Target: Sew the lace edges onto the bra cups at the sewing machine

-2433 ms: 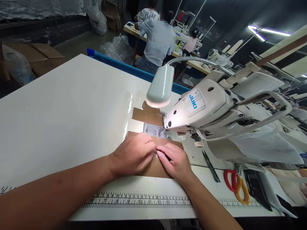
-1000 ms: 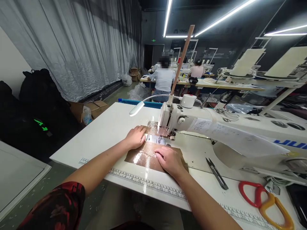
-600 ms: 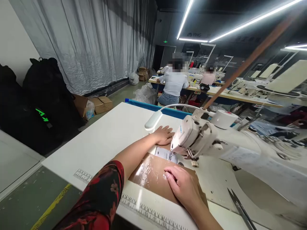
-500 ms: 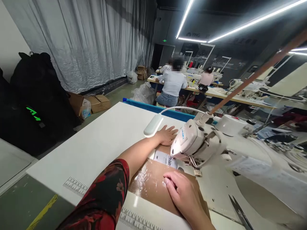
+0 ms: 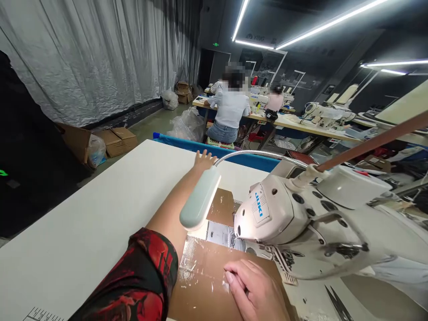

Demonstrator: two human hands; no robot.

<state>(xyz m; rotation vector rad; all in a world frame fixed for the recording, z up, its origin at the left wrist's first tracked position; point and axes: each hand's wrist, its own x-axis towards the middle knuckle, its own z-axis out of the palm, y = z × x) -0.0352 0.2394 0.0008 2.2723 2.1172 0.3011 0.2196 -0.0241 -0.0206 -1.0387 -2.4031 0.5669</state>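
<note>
My left hand (image 5: 203, 159) is stretched far across the white table (image 5: 100, 209), fingers spread, near the far edge and above the lamp's gooseneck. It holds nothing. My right hand (image 5: 257, 290) rests near the front on brown tape-covered cardboard (image 5: 203, 276), with the fingers curled and pressed down on it. The white JUKI sewing machine head (image 5: 270, 209) stands just beyond my right hand. A pale lamp head (image 5: 199, 198) hangs over my left forearm.
Black thread snips (image 5: 337, 303) lie right of the machine. A blue strip (image 5: 214, 151) borders the table's far edge. A person in a light shirt (image 5: 230, 109) sits at another sewing table behind. Cardboard boxes (image 5: 113, 140) and plastic bags sit on the floor left.
My left hand has left the cardboard by the needle and reached out to the far edge of the table. My right hand stays on the cardboard. The view has swung lower and closer.
</note>
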